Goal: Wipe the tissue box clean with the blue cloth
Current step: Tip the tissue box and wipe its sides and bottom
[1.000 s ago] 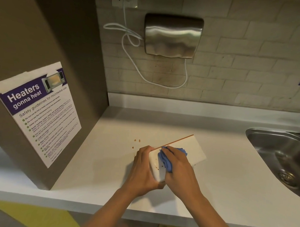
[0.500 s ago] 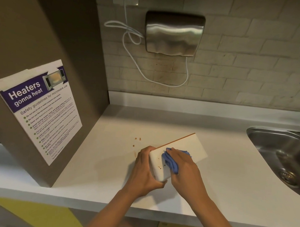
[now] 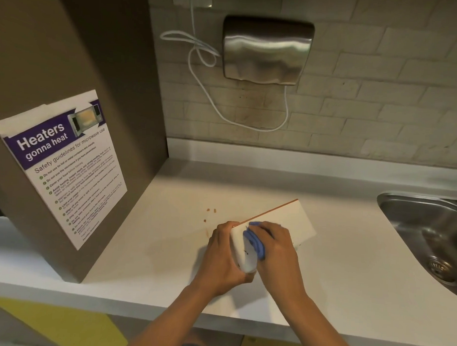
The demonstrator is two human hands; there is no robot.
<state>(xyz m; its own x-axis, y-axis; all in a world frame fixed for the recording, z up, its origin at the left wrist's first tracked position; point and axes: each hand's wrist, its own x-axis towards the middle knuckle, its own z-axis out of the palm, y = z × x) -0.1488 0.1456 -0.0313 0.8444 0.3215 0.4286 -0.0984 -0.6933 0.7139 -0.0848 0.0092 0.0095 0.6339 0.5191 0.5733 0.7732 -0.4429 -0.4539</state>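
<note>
A white tissue box (image 3: 288, 221) with an orange far edge lies on the white counter (image 3: 168, 235), a few dark specks on its near end. My left hand (image 3: 222, 258) grips the box's near left end. My right hand (image 3: 279, 252) holds a bunched blue cloth (image 3: 253, 241) and presses it onto the top of the box near that end. Most of the cloth is hidden under my right hand.
Small brown crumbs (image 3: 210, 211) lie on the counter left of the box. A steel sink (image 3: 427, 231) is at the right. A brown cabinet side with a microwave poster (image 3: 64, 164) stands at the left. A steel hand dryer (image 3: 268, 50) and white cord hang on the tiled wall.
My right hand with the blue cloth slid toward me along the box and then back a little toward the far end. My left hand kept its grip on the near end.
</note>
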